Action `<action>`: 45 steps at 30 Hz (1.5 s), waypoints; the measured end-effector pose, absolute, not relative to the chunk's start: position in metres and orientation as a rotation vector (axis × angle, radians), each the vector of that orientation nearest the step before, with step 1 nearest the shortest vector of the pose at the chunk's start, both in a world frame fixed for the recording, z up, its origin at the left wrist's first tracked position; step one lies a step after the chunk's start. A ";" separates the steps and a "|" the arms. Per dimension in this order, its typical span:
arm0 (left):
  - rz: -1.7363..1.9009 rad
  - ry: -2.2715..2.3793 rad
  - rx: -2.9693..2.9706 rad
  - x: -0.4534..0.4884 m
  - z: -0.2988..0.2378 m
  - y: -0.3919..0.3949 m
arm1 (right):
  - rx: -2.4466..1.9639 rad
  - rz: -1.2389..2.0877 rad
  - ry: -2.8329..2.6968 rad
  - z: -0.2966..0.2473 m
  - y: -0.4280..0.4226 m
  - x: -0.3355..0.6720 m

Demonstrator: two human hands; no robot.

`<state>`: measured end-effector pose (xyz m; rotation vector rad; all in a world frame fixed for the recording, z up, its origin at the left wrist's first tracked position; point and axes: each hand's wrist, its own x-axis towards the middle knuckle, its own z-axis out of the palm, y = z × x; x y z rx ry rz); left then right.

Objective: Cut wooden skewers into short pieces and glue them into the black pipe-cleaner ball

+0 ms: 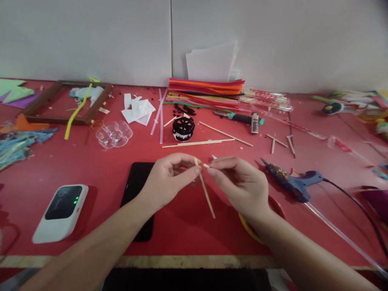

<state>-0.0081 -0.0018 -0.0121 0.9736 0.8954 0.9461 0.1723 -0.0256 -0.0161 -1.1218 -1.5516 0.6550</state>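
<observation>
Between thumb and fingertips, my left hand [174, 176] pinches a thin wooden stick [207, 198], which slants down toward the table's front edge. Close beside it my right hand [242, 182] is closed on a short piece of wooden stick [206, 165]; only its pale end shows at the fingertips. The two hands are a small gap apart, above the red table. Beyond them stands a small round black frame [183, 128] with a white band near its base. More wooden sticks [198, 143] lie in front of it.
A blue glue gun [291, 182] with its cord lies at the right, near a clear glue stick [342, 236]. Under my hands are a black phone [136, 190] and a yellow ring-shaped item [250, 230]. A white device [60, 214] sits left. Pipe cleaners [206, 87] lie by the wall.
</observation>
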 end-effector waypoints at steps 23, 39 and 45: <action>0.978 0.915 1.071 -0.007 -0.015 -0.006 | -1.046 0.697 -1.674 -0.019 -0.025 0.177; 0.796 0.651 0.645 -0.013 -0.007 -0.002 | -0.847 0.138 -2.122 0.003 -0.022 0.189; 0.618 0.692 0.584 -0.013 -0.007 0.000 | -0.730 0.143 -2.204 0.007 -0.026 0.191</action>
